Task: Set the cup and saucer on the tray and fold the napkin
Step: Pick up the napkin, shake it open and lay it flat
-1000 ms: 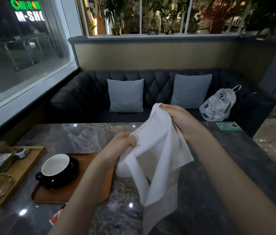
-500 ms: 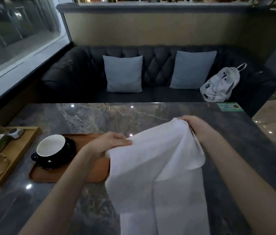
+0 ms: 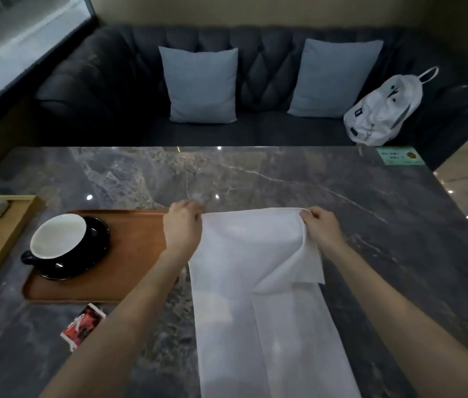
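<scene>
A white napkin (image 3: 255, 282) lies stretched lengthwise on the marble table (image 3: 255, 179), its far edge held up. My left hand (image 3: 182, 231) pinches the far left corner and my right hand (image 3: 320, 226) pinches the far right corner, where a flap folds back over the cloth. Left of my hands, a black cup with a white inside (image 3: 57, 239) stands on a black saucer (image 3: 94, 245) on the brown tray (image 3: 138, 254).
A light wooden tray (image 3: 3, 237) with small items sits at the table's left edge. A red and white packet (image 3: 83, 326) lies in front of the brown tray. Behind the table is a dark sofa (image 3: 264, 67) with two grey cushions and a white bag (image 3: 385, 110). A green card (image 3: 399, 156) lies at the far right corner.
Both hands have come down and moved apart, spreading the napkin from a hanging bunch into a flat strip on the table. The camera has tilted downward.
</scene>
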